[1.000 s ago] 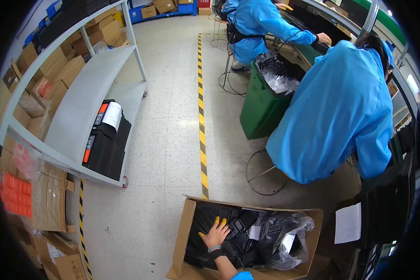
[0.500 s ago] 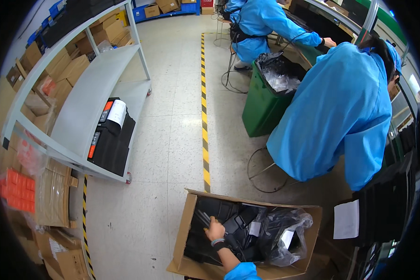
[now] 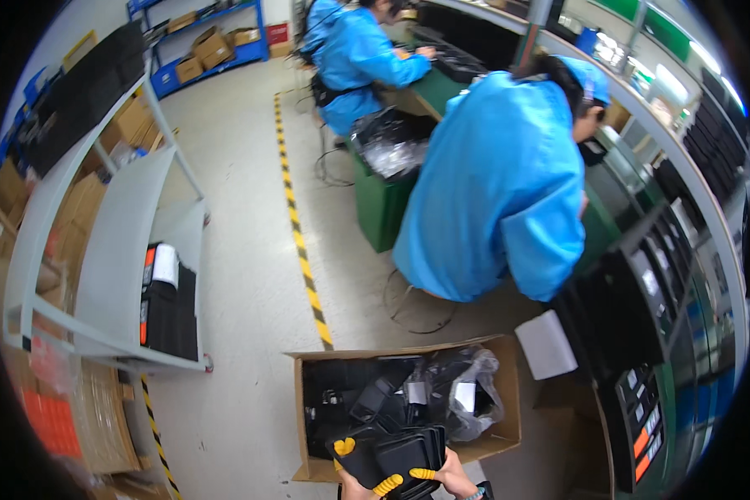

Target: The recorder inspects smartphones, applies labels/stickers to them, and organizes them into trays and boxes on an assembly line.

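Note:
Both hands grip a stack of flat black plates or trays over the near edge of an open cardboard box. My left hand is closed on its left side, yellow covers on the fingertips. My right hand is closed on the right side, its thumb, also with a yellow cover, on the near face. The exact kind of these pieces cannot be made out. Inside the box lie more black parts, some with white labels, and a clear plastic bag on the right.
A grey wheeled rack with black trays stands left. A yellow-black floor stripe runs away from the box. Ahead right, a person in a blue gown sits by a green bin. Black trays stand at the right.
My right hand has come out of the box toward me, and my left hand has come into view. Both now hold the black stack. The view has swung to the right.

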The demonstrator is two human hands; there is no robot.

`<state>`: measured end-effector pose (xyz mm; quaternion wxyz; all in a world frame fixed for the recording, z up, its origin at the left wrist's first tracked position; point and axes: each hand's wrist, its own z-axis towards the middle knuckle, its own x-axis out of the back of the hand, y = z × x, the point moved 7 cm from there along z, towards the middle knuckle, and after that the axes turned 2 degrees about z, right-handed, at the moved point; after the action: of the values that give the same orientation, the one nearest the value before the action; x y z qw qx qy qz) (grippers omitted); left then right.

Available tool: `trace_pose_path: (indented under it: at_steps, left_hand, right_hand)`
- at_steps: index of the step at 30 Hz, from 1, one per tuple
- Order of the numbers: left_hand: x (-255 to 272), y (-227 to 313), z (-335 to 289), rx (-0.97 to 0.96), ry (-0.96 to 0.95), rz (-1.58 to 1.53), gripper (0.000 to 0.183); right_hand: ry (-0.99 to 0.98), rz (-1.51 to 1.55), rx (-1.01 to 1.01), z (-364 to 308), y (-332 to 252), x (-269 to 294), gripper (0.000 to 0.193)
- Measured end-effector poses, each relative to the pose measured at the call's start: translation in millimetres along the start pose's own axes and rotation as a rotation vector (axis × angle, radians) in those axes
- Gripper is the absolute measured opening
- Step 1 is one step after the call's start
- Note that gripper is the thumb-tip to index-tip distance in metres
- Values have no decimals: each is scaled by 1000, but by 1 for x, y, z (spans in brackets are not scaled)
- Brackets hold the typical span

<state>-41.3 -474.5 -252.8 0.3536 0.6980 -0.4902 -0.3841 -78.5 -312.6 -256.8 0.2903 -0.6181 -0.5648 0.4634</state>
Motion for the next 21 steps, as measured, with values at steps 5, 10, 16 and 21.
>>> trace_pose_path:
  at_steps: [5,10,16,21]
  left_hand:
    - [-67,42,-21,-142,-99,21,68]
    - [-109,65,-46,8,98,159,41]
    - [-167,115,-63,-31,54,-123,53]
    - [-271,104,-90,-217,-564,472,51]
  right_hand:
    - [123,-46,26,-52,-60,35,53]
    - [221,225,-31,-95,6,109,55]
    - [486,997,187,-184,-33,166,36]
    - [566,822,430,-279,-101,223,45]
